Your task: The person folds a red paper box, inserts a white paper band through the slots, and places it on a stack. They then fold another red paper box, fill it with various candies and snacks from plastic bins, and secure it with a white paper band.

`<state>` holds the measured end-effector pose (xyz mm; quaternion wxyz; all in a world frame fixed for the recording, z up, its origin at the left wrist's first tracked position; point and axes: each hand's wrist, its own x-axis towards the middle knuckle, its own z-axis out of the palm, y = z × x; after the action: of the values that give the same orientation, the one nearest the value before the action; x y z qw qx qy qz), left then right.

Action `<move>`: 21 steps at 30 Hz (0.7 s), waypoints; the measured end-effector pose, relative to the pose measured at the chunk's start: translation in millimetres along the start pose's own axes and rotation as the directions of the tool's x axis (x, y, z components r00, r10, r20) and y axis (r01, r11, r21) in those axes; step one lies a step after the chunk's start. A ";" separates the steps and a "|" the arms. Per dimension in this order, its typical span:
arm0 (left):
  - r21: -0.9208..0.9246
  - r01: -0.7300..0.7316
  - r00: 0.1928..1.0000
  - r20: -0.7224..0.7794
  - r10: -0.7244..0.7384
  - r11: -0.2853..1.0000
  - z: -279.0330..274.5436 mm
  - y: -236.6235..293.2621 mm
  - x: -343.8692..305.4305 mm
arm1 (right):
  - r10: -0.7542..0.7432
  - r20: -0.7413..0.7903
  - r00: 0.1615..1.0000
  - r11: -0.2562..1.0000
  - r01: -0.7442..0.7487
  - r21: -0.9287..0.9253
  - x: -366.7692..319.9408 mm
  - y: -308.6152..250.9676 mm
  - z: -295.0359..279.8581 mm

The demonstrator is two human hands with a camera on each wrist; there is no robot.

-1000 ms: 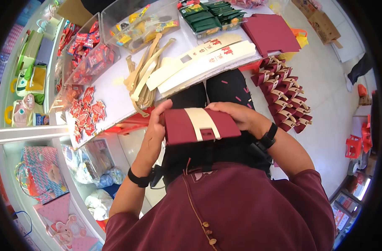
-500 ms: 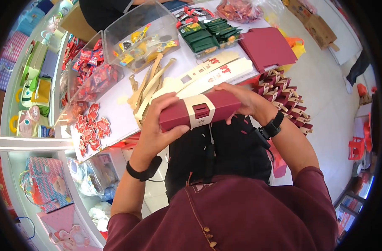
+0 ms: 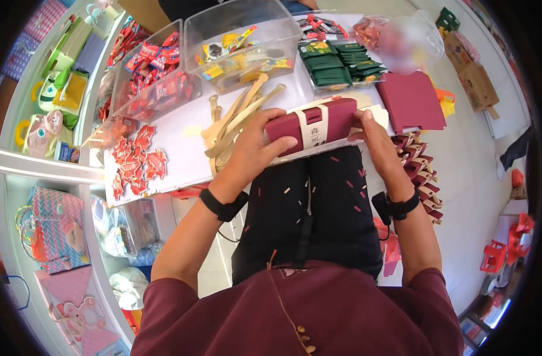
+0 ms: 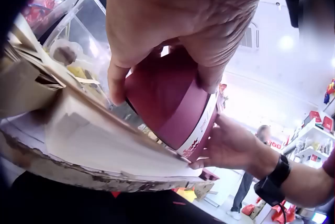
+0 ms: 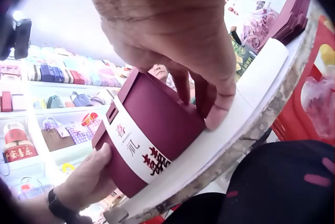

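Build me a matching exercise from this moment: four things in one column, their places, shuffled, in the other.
1. Banded maroon box
2. Green packets
3. Red leaf-shaped pieces
4. Flat maroon stack

A. Loose near the left end of the table
B. Between left hand and right hand
C. At the table's right end
D. In a clear container

Pairs: 1-B; 2-D; 3-A; 4-C

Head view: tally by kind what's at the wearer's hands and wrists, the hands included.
Hands on the box: 2
Maroon box: 1
Cream band around it: 1
Black wrist straps: 2
Total: 6
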<state>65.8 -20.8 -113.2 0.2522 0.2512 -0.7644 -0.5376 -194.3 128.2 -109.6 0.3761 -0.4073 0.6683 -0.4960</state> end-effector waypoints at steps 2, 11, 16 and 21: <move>0.179 -0.078 0.997 0.008 0.078 0.981 -6.5 11.2 -1.3 | -0.022 -0.038 0.999 0.999 0.021 -0.036 -6.5 -0.3 3.3; 0.681 0.060 0.987 -0.152 0.060 0.729 -70.6 -9.5 33.1 | -0.083 -0.034 0.996 0.991 0.079 -0.109 -6.2 -0.6 4.7; 0.810 0.152 0.987 -0.098 -0.125 0.567 -69.3 -19.2 36.4 | -0.146 -0.121 0.982 0.989 0.141 -0.048 -18.1 -12.9 8.3; 0.710 0.055 0.983 -0.160 0.085 0.703 -81.6 -26.7 36.6 | -0.226 -0.160 0.961 0.974 0.228 -0.009 -31.1 -27.6 0.1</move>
<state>95.0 -109.4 -110.3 0.2085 0.3703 -0.8883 -0.1741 -177.5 151.9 -79.7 0.2638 -0.4383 0.6428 -0.5702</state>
